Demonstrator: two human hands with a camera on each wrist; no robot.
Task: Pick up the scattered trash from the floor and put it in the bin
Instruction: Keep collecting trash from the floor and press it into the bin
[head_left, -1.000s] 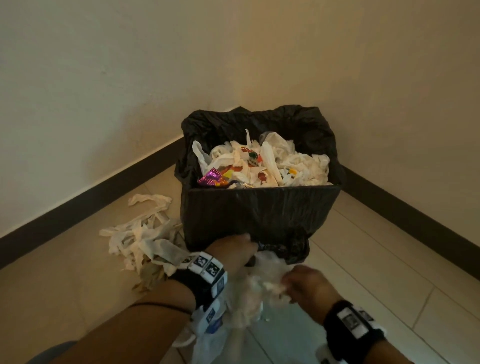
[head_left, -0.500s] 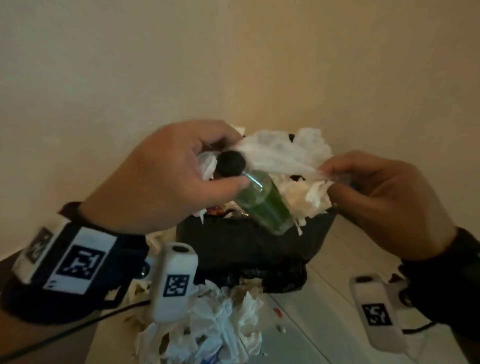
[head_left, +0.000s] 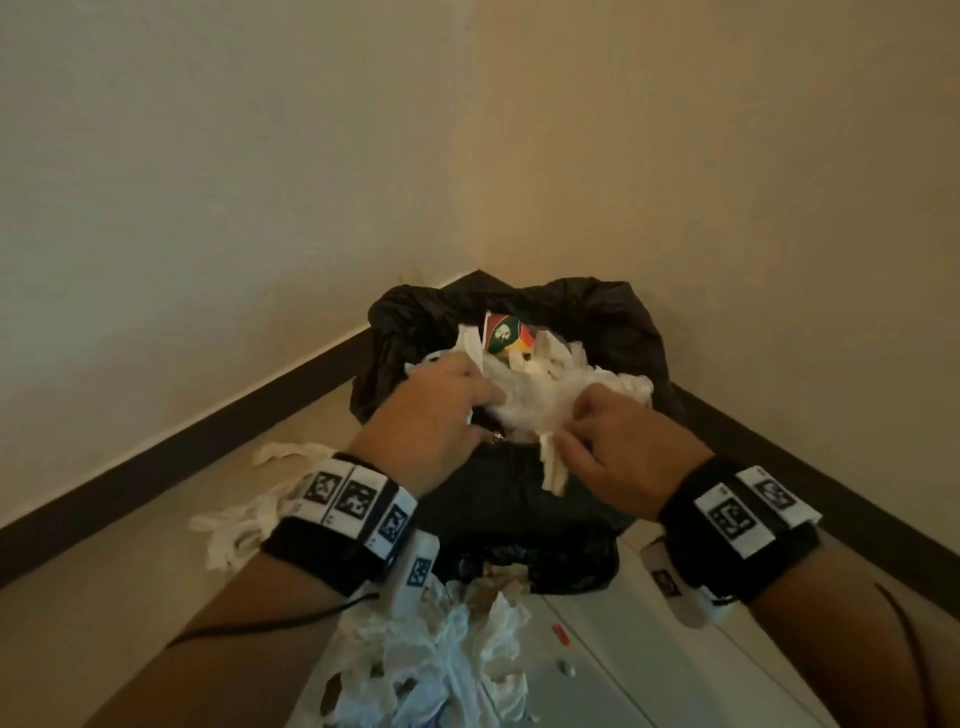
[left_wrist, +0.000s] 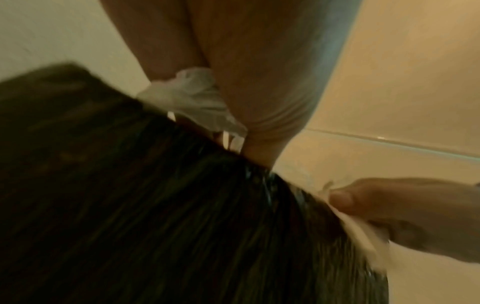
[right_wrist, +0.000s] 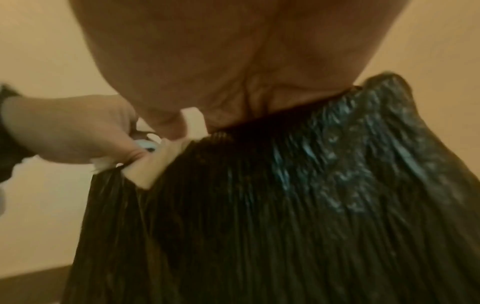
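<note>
A bin (head_left: 519, 499) lined with a black bag (right_wrist: 285, 205) stands in the room's corner, heaped with white paper and a green and red wrapper (head_left: 503, 332). My left hand (head_left: 441, 415) and right hand (head_left: 613, 441) are both over the bin's front rim, each gripping one side of a crumpled wad of white tissue and thin plastic (head_left: 535, 405). A strip of it hangs down over the bag's front. In the left wrist view white tissue (left_wrist: 197, 98) sticks out under my fingers. The green bottle is hidden.
Torn white paper strips (head_left: 244, 525) lie on the tiled floor left of the bin. A pile of crumpled tissue and plastic (head_left: 441, 660) lies in front of it, with small scraps (head_left: 561, 634) beside. Dark skirting (head_left: 156, 467) runs along both walls.
Both hands have come down from in front of the camera to the bin's top with the tissue wad. The green bottle in my left hand is out of sight.
</note>
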